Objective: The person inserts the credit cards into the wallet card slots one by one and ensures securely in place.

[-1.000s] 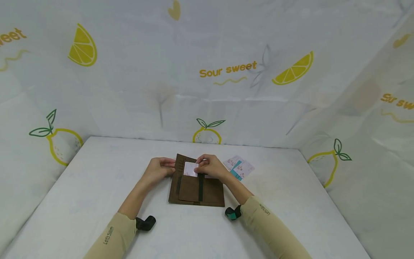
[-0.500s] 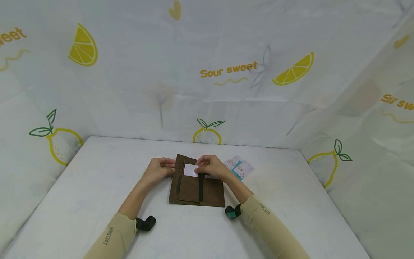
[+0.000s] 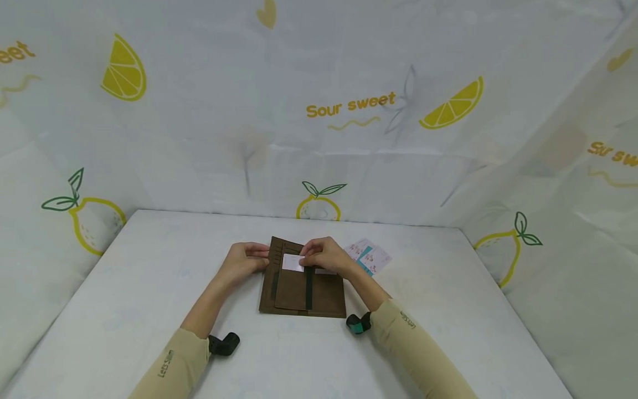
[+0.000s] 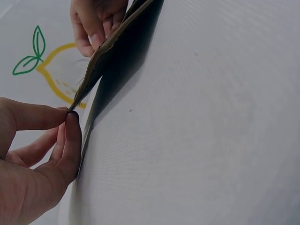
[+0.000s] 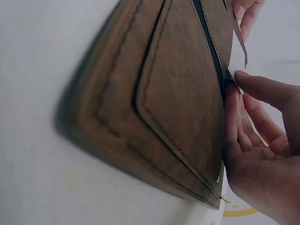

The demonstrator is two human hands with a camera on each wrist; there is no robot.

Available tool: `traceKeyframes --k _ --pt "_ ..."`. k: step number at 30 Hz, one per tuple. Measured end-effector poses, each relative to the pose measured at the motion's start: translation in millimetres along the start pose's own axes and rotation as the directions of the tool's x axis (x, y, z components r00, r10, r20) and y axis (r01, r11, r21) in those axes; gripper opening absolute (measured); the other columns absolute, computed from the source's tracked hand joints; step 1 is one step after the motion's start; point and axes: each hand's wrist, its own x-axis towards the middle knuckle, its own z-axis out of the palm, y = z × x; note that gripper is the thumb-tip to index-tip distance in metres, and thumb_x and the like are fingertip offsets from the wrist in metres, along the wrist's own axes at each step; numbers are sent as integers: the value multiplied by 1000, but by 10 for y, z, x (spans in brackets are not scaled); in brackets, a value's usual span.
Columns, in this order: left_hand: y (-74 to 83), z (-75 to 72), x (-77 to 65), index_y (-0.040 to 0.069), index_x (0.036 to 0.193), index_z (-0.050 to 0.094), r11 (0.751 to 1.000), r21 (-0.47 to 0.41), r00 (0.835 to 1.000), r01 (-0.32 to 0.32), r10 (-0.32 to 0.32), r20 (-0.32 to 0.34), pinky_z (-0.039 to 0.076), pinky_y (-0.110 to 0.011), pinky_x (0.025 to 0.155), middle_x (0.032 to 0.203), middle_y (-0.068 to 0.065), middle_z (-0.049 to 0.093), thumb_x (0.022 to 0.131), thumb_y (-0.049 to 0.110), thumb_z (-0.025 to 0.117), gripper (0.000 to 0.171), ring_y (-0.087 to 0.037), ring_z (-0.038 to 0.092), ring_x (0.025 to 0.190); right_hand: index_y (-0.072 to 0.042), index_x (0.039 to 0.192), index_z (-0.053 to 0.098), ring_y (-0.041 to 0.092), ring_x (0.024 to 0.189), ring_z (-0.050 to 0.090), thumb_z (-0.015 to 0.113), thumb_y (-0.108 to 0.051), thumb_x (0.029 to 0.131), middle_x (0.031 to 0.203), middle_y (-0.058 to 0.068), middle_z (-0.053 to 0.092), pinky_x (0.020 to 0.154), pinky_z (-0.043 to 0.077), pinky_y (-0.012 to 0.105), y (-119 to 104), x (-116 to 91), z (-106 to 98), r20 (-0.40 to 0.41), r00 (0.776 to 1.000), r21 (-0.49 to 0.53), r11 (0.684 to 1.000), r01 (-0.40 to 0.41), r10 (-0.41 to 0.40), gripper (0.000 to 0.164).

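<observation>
Right hand (image 3: 324,257): we saw it reach in from the lower right, bent over the upper part of an opened brown wallet (image 3: 326,293), its thumb and fingers pinching the right side of a white card (image 3: 292,262). In the right wrist view, the thumb lay on one face of the card and the curled fingers behind it. We noted the left hand (image 3: 242,260) at the wallet's left edge, its forearm slanting up from the lower left; the left wrist view showed thumb and forefinger pinching that edge, which was tilted off the white surface (image 3: 174,288). We found the card at the upper left of the wallet's inner panel, just left of a dark strap (image 3: 309,293); a second pale edge (image 3: 326,271) showed beneath the right hand. Beyond that hand, to the right, we observed overlapping pink-white cards (image 3: 376,259) with a teal band (image 3: 368,269). Both forearms wore beige sleeves (image 3: 421,349), with a black device (image 3: 224,344) at the left wrist and another at the right.
</observation>
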Motion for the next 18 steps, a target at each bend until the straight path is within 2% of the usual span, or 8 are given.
traceKeyframes --k 6,18 --pt "4 -2 -5 -10 130 71 1000 3 1000 -2 1 2 55 -16 81 123 -28 77 94 0 74 37 -13 74 100 0 105 77 11 80 64 81 -12 94 82 -2 72 80 52 25 3 3 -5 11 1000 -4 1000 11 -10 17" --pt "4 2 -4 -10 129 71 1000 1 1000 -2 2 6 56 -17 81 121 -27 78 94 -1 74 36 -11 74 97 1 106 80 10 81 65 82 -13 95 92 10 80 82 53 24 -4 -11 -23 23 1000 -14 1000 17 -17 18"
